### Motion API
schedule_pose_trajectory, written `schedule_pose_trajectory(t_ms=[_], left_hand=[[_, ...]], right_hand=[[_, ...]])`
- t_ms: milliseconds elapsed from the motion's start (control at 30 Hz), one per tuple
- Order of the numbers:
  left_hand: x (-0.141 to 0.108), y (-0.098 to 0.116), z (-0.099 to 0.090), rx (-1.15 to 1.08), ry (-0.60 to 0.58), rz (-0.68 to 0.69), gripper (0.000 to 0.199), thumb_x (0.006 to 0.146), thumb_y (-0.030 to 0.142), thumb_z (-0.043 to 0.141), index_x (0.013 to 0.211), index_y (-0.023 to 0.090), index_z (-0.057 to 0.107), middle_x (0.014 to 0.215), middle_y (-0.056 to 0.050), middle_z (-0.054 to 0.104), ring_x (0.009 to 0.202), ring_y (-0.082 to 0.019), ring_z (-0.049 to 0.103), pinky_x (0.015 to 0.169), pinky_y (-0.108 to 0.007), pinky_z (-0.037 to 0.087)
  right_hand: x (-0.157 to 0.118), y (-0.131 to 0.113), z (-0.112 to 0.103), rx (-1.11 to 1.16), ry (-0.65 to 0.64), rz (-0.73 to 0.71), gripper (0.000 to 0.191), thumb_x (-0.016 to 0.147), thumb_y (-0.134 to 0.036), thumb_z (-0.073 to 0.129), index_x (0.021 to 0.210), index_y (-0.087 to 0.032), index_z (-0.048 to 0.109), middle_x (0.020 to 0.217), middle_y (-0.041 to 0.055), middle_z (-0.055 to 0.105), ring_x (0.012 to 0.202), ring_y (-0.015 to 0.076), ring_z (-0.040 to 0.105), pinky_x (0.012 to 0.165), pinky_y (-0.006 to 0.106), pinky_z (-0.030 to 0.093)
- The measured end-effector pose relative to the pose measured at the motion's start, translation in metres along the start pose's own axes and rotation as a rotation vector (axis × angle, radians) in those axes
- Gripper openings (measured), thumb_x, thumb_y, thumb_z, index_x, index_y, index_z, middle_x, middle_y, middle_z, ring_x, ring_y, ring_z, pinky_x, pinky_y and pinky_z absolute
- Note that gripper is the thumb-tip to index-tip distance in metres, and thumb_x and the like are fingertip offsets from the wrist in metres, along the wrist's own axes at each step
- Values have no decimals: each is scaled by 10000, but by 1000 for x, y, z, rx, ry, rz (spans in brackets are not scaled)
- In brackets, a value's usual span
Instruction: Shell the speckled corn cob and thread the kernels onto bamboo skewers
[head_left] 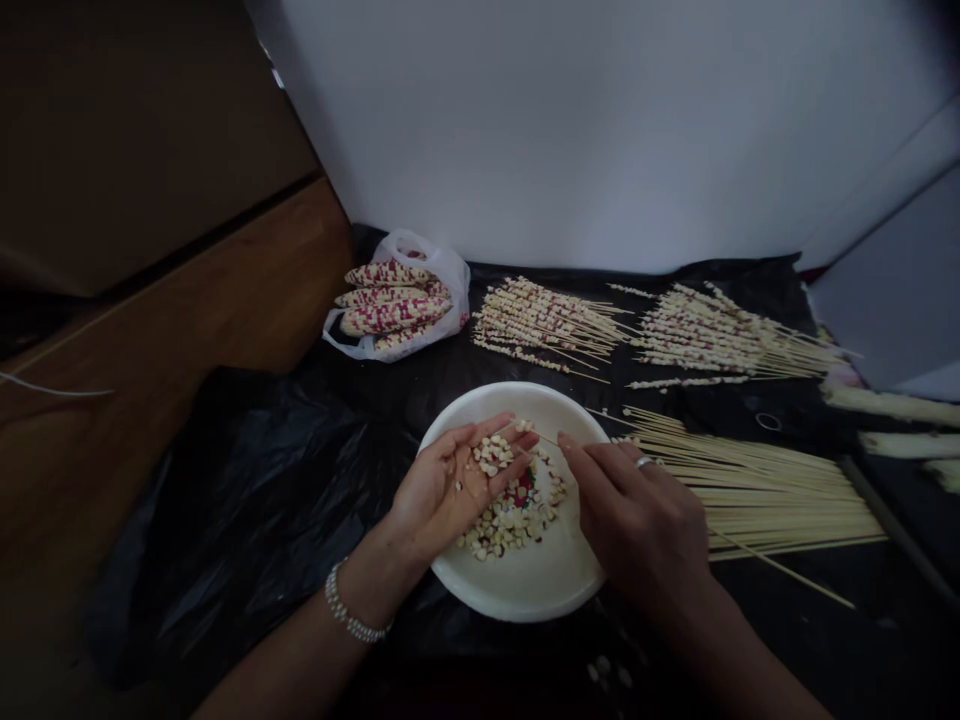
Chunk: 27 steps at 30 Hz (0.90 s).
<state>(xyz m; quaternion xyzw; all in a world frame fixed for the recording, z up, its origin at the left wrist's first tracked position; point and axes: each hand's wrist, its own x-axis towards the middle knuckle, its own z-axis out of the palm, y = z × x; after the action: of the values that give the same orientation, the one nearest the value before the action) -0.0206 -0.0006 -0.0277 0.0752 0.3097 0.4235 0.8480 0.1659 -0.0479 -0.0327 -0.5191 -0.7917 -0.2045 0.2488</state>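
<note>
Palm up over the white bowl (525, 600), my left hand (457, 485) cradles a small heap of corn kernels (493, 455), its fingers stretched out toward the right. My right hand (637, 510), a ring on one finger, is closed around a thin bamboo skewer (546, 438). The skewer's tip points left, at the fingers of my left hand, with a few kernels at its end. Loose pale and dark kernels (510, 525) lie in the bowl beneath. My right hand partly covers the bowl's right rim.
Behind the bowl, a plastic bag (454, 270) holds several speckled corn cobs (394, 318). Two piles of kernel-threaded skewers (547, 320) lie to its right. Bare skewers (780, 490) spread right of the bowl, near stripped cobs (892, 408). Black plastic sheeting (277, 480) covers the floor before a white wall.
</note>
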Motion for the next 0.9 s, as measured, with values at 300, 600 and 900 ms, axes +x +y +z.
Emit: schedule_pose_trajectory(t_ms=[300, 600, 900], left_hand=[[-1, -9, -2, 193, 18, 178, 369, 807, 16, 498, 1161, 73, 586, 1157, -166, 635, 1137, -269, 566, 971, -397, 463], [-1, -7, -3, 147, 5, 153, 414, 780, 11, 458, 1176, 58, 566, 1213, -171, 609, 1209, -296, 505, 1014, -412, 428], [-1, -9, -2, 194, 43, 181, 394, 751, -54, 483, 1102, 78, 605, 1157, -142, 641, 1185, -263, 534, 1009, -353, 436]], right_hand=[[-1, -3, 0, 37, -37, -33, 348, 830, -63, 478, 1139, -143, 618, 826, 44, 655, 742, 162, 546, 646, 298, 390], [-4, -3, 3, 12, -52, -68, 363, 831, -90, 483, 1165, -160, 606, 834, 35, 653, 726, 154, 534, 646, 296, 361], [-1, -4, 2, 33, -34, -55, 338, 836, -82, 470, 1124, -149, 633, 811, 36, 654, 695, 159, 531, 631, 310, 354]])
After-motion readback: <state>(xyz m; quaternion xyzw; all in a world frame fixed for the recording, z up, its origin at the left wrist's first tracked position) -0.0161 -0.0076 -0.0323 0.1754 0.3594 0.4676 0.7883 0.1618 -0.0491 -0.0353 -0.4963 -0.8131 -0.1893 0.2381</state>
